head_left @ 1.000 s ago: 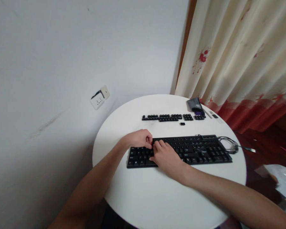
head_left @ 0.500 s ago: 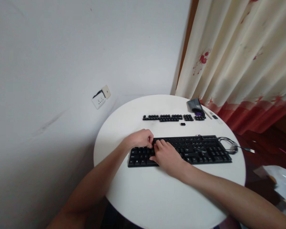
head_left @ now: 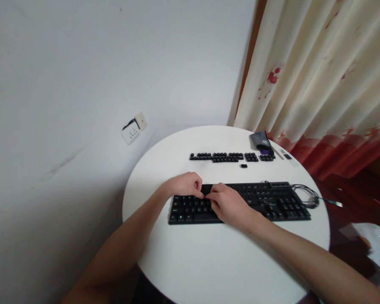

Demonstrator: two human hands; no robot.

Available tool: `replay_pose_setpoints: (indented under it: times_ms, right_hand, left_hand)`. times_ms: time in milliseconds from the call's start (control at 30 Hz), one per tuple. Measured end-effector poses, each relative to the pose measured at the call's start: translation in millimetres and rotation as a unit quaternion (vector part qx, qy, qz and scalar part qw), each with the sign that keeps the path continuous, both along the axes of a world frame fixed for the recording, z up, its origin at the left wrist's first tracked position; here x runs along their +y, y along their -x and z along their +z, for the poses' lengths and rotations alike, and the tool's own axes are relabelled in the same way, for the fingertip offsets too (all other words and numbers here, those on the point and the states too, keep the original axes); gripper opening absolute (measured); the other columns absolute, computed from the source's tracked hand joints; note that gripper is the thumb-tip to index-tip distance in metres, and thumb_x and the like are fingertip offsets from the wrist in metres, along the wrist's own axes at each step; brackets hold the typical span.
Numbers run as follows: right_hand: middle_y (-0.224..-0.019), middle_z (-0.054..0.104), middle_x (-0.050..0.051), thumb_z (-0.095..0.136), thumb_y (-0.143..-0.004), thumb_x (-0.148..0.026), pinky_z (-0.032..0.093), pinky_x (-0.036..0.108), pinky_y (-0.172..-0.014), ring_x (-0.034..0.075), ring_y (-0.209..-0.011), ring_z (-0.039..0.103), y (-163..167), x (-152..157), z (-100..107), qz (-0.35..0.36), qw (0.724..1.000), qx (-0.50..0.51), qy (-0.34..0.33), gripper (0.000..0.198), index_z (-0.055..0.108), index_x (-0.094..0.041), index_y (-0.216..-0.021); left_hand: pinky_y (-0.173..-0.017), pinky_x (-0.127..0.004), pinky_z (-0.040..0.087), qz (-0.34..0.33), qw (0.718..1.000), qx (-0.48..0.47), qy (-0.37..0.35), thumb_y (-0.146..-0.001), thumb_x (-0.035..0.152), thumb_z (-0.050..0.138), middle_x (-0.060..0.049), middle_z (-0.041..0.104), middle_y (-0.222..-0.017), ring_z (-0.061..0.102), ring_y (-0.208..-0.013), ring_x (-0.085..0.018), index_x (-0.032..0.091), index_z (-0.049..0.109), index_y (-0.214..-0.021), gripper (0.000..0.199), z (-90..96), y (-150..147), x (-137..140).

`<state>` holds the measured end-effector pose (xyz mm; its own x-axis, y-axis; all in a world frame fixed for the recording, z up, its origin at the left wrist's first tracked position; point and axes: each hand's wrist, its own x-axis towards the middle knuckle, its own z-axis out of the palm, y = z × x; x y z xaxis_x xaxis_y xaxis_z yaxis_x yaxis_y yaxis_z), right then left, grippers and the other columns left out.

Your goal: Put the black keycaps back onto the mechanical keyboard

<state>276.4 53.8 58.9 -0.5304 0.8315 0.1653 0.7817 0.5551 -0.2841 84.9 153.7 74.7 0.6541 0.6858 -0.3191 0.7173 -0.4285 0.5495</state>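
Observation:
A black keyboard (head_left: 280, 209) lies on the round white table (head_left: 190, 253), its lower left rows full of keys while parts of the upper rows look bare. Over its upper left part my left hand (head_left: 187, 185) is closed, fingers curled and thumb pointing right onto the keys. Beside it my right hand (head_left: 228, 202) is closed too, fingertips bent down to the keyboard almost touching the left thumb. Anything between the fingertips is too small to make out. Behind the keyboard, removed black keycaps (head_left: 227, 157) stand in rows, with one loose keycap (head_left: 243, 166) in front of them.
At the back right are a dark grey pouch (head_left: 259, 140) and a thin white stick-like item (head_left: 278, 153). The keyboard's coiled cable (head_left: 308, 196) reaches past the right table edge. A wall socket (head_left: 130, 132) is at left, a curtain (head_left: 304, 84) at right.
My right hand has shifted slightly right and turned, its fingers drawn together toward the left thumb. The left thumb now stretches farther onto the keys. The view has shifted slightly.

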Motion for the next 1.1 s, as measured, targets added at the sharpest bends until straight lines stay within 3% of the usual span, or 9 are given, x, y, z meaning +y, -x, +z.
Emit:
replay_pose_setpoints:
  times_ms: [200,467,733,1100]
  right_hand:
    - [-0.096,0.065,0.008,0.046,-0.084,-0.006,0.044,0.031,-0.085,0.020,-0.095,0.057,-4.0,3.6,1.4,0.001,1.000,0.024,0.000,0.032,0.073,-0.018,-0.096]
    - [-0.098,0.070,0.007,0.045,-0.088,-0.011,0.045,0.031,-0.088,0.020,-0.094,0.062,-45.7,36.1,9.2,-0.156,0.976,0.141,-0.061,0.030,0.073,-0.018,-0.096]
    - [-0.106,0.073,0.007,0.044,-0.087,-0.014,0.045,0.029,-0.090,0.021,-0.097,0.065,-89.4,63.3,12.8,-0.294,0.944,0.145,-0.041,0.032,0.075,-0.018,-0.097]
    - [-0.101,0.074,0.008,0.045,-0.086,-0.017,0.046,0.030,-0.084,0.022,-0.096,0.066,-114.6,75.9,8.2,-0.346,0.927,0.139,-0.038,0.033,0.076,-0.019,-0.097]
  left_hand:
    - [-0.053,-0.024,0.035,0.002,1.000,-0.013,-0.025,-0.070,0.033,0.072,0.002,0.062,-0.063,0.055,-0.061,-0.014,0.018,0.066,-0.070,0.016,-3.6,-2.6,0.0]
    - [-0.064,-0.025,0.041,0.047,0.990,-0.106,-0.086,-0.082,0.038,0.062,-0.001,0.067,-0.071,0.060,-0.070,-0.016,0.017,0.069,-0.076,0.022,0.8,-10.3,0.7]
    - [-0.071,-0.027,0.044,0.069,0.986,-0.102,-0.114,-0.086,0.039,0.059,-0.004,0.071,-0.079,0.062,-0.075,-0.017,0.017,0.072,-0.082,0.025,-8.7,-9.5,9.7]
    - [-0.072,-0.027,0.046,0.069,0.978,-0.128,-0.149,-0.089,0.036,0.054,-0.004,0.070,-0.083,0.061,-0.075,-0.016,0.015,0.070,-0.088,0.027,-26.9,-16.1,20.7]
